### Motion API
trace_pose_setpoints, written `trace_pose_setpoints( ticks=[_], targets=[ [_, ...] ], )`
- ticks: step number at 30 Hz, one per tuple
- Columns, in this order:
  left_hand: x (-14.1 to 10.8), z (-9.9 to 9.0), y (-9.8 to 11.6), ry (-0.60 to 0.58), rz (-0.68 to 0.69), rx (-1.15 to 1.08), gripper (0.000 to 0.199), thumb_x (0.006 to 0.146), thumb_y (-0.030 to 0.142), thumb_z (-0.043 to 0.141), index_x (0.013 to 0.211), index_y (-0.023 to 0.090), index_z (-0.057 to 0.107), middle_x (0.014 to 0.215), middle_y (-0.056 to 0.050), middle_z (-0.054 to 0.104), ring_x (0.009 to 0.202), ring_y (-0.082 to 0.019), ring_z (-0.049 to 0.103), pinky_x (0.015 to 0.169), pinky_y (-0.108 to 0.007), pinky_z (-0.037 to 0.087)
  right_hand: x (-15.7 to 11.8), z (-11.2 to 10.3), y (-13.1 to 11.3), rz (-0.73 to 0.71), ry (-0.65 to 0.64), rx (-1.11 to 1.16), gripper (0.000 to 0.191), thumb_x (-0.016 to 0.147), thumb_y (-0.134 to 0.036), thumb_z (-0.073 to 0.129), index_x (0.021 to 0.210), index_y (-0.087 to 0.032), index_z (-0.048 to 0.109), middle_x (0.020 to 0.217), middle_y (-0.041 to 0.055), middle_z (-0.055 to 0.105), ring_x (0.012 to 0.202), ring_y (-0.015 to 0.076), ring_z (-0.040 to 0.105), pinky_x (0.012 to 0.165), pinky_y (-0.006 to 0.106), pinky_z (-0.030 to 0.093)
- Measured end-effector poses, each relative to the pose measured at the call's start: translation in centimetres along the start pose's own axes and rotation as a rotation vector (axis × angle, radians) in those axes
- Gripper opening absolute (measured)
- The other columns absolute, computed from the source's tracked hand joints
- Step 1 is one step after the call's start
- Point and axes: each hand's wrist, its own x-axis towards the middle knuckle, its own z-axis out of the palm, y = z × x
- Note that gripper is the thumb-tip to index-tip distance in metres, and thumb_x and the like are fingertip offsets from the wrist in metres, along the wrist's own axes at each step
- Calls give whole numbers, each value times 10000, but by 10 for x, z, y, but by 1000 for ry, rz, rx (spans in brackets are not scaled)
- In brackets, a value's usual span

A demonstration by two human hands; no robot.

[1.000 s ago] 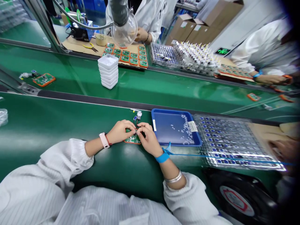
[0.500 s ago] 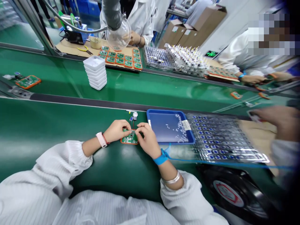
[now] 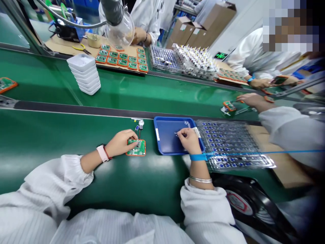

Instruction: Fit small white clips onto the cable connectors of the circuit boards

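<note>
My left hand [image 3: 124, 141] is closed on the upper left part of a green circuit board [image 3: 141, 148] with an orange edge, which lies flat on the green bench. A small white connector part [image 3: 141, 124] with wires and a little blue piece [image 3: 137, 128] sits just above the board. Over the blue tray [image 3: 165, 149], my right hand [image 3: 189, 139] has thumb and fingers pinched together. Tiny white pieces [image 3: 187, 124] lie in the tray, some at my right fingertips. Whether one is in the pinch is too small to tell.
Right of the tray lie clear plastic trays [image 3: 223, 145] of blue parts, with a black fan [image 3: 243, 200] below. Stacked white dishes [image 3: 85, 74] stand on the belt [image 3: 132, 91]. A co-worker's hand [image 3: 251, 100] reaches toward another board [image 3: 230, 106] there; other people work behind.
My right hand has left the circuit board and moved right, over the blue tray. My left hand stays at the board. A co-worker's arm at right has reached forward to the belt.
</note>
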Motion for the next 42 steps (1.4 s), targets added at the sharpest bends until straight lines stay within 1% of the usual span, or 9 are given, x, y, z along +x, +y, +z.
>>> trace_pose_setpoints(
  ticks=[5, 9, 12, 16, 30, 33, 35, 38, 42],
  targets=[
    [1, 0, 3, 15, -8, -19, 79, 795, 214, 569, 833, 159, 611, 863, -40, 642, 794, -156, 592, 713, -265, 436, 2, -8, -18, -57, -24, 24, 131, 699, -234, 525, 573, -204, 510, 746, 84, 552, 792, 240, 514, 822, 477, 415],
    [2, 1, 5, 84, -69, -94, 96, 799, 187, 565, 772, 157, 652, 806, -29, 665, 748, -140, 608, 692, -246, 444, -16, 6, -77, -172, -10, 162, 152, 801, -252, 483, 673, -201, 545, 922, 104, 559, 932, 233, 529, 873, 446, 412],
    [2, 1, 6, 94, -72, -163, 112, 810, 200, 583, 775, 164, 683, 804, -26, 684, 752, -137, 620, 709, -242, 454, -40, 28, -127, -261, -177, 331, 141, 834, -216, 463, 712, -206, 532, 969, 82, 549, 971, 202, 537, 865, 386, 435],
    [1, 1, 8, 66, -11, -180, 112, 812, 210, 599, 789, 173, 702, 850, -33, 694, 811, -149, 627, 755, -252, 463, -58, 49, -154, -220, -261, 427, 128, 833, -175, 457, 721, -204, 511, 976, 83, 526, 985, 199, 530, 860, 376, 441],
    [13, -4, 13, -32, -216, -39, 116, 710, 112, 602, 626, 155, 671, 788, -23, 688, 731, -151, 626, 726, -257, 455, -52, 60, -149, -185, -316, 400, 155, 781, -124, 456, 654, -199, 505, 858, 59, 518, 854, 180, 532, 784, 351, 461],
    [6, -7, 11, 9, -211, 29, 56, 736, 193, 633, 754, 154, 668, 837, -41, 678, 774, -173, 615, 739, -279, 457, -54, 52, -155, -229, -252, 363, 150, 793, -128, 453, 682, -205, 518, 886, 68, 530, 890, 190, 539, 800, 357, 459],
    [-4, -8, 9, -19, -79, 99, 309, 733, 338, 681, 987, 166, 641, 995, -74, 659, 923, -222, 596, 825, -329, 451, -50, 38, -149, -272, -173, 332, 131, 812, -152, 461, 723, -211, 535, 929, 75, 550, 925, 196, 543, 826, 366, 455],
    [-20, -9, 5, -122, 133, 230, 646, 721, 488, 682, 1273, 217, 487, 1237, -105, 563, 1146, -289, 494, 956, -409, 389, -34, 5, -111, -245, 30, 206, 86, 818, -206, 481, 767, -208, 549, 921, 87, 579, 919, 215, 549, 819, 386, 456],
    [-22, -11, 7, -144, 92, 277, 598, 766, 457, 640, 1297, 243, 465, 1188, -101, 590, 1052, -275, 553, 882, -387, 435, -17, -32, -27, 11, 181, -86, 22, 704, -211, 535, 722, -198, 541, 766, 79, 572, 762, 231, 543, 758, 417, 458]
  ],
)
